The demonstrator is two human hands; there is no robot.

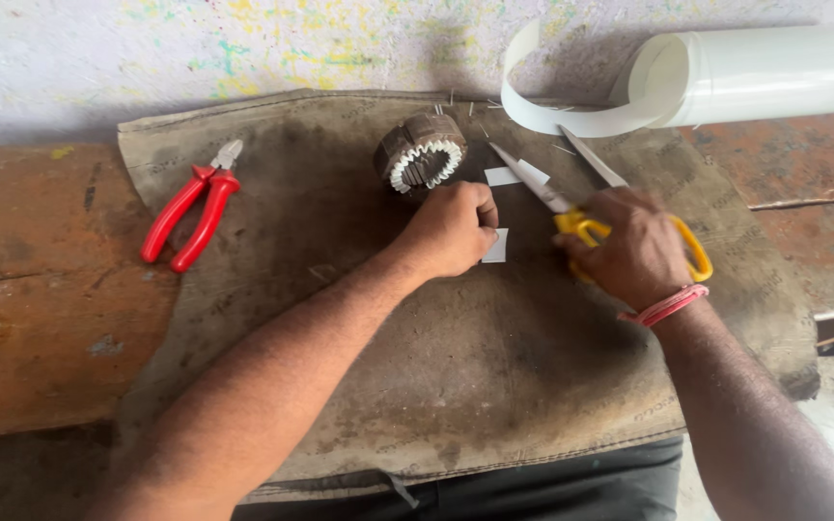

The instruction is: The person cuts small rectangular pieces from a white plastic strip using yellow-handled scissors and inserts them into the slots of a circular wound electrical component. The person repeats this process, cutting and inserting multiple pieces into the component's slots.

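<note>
Left hand (456,230): closed in a loose fist, pinching a small white paper piece (497,246) at its lower edge; the piece rests on the cloth. The exact finger grip is hidden under the knuckles, so it appears to be a thumb-and-finger pinch.

Right hand (637,247): wrapped through the yellow handles of a pair of scissors (571,207), gripping them firmly. The 2 blades stand apart, tips pointing up and to the left, away from the person. A red band sits on this wrist.

A second white paper strip (514,176) lies on the cloth just beside the left blade, between the scissors and a round slotted metal core (421,152) lined with white inserts. The core sits just above the left hand, apart from it.

Work surface: a worn brown cloth (494,367) spread over a rust-coloured table (31,299). Red-handled pliers (192,206) lie at the cloth's left edge, well apart from both hands. A roll of white sheet (755,77), partly unrolled, lies at the upper right.
</note>
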